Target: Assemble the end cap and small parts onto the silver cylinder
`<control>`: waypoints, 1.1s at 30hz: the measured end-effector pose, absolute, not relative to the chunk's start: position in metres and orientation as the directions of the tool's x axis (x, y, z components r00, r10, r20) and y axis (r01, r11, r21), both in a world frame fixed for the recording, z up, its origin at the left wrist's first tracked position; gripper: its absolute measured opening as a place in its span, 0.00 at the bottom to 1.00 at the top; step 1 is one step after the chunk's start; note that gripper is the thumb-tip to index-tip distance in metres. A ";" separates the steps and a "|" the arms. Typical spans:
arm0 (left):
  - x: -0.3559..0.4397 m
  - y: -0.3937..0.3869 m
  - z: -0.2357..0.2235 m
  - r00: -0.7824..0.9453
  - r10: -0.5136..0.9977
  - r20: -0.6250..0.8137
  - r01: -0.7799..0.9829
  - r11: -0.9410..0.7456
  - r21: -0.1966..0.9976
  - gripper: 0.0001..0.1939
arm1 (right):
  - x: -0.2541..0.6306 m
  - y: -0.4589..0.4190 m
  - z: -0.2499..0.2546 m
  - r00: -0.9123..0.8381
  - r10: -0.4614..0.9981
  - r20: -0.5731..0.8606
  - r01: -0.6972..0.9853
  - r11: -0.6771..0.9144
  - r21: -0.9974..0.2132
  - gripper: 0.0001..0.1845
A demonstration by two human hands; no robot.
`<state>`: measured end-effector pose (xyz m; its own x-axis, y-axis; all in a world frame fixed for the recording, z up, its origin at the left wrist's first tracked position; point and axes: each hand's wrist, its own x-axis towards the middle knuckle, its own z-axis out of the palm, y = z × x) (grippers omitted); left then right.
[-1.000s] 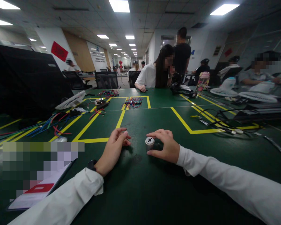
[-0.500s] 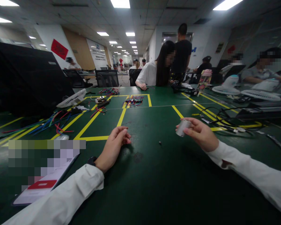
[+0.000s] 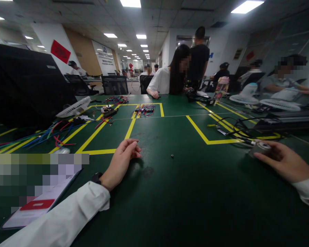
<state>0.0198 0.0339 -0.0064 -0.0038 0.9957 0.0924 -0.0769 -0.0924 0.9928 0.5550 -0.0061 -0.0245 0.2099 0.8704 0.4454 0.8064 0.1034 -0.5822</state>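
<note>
On the right, my right hand (image 3: 285,159) grips a short silver metal cylinder (image 3: 259,149) between thumb and fingers. The cylinder stands about upright at the table surface, with a round raised part on its top; whether it touches the table I cannot tell. My left hand (image 3: 122,159) rests on the green table (image 3: 175,199), its fingers loosely curled and slightly apart, with nothing visible in them. Between the two hands lies a tiny dark round part (image 3: 172,156), touched by neither.
Coloured wires (image 3: 48,133) and a small white fan (image 3: 74,107) lie at left, beside a black monitor (image 3: 28,80). A phone-like slab (image 3: 38,206) sits near my left forearm. Wired boards (image 3: 145,110) lie ahead. Black cables (image 3: 233,125) run at right. A person (image 3: 161,80) sits opposite.
My right hand has carried the silver cylinder to the right and down toward the table, turning it more upright. The left hand stays where it was; the view has shifted slightly.
</note>
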 end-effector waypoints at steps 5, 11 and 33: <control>0.022 0.035 -0.007 -0.016 0.995 0.102 -0.074 -0.103 0.992 0.13 | 0.476 -0.014 -0.004 -0.071 0.684 0.726 0.958 0.249 -0.141 0.29; 0.022 0.034 -0.008 -0.023 0.995 0.101 -0.102 -0.103 0.989 0.14 | 0.329 0.013 -0.002 -0.458 0.815 0.356 0.717 0.575 -0.394 0.18; 0.019 0.039 -0.013 -0.017 0.993 0.115 -0.142 -0.116 0.983 0.12 | 0.515 0.014 0.039 0.088 0.712 0.697 0.996 -0.062 -0.062 0.18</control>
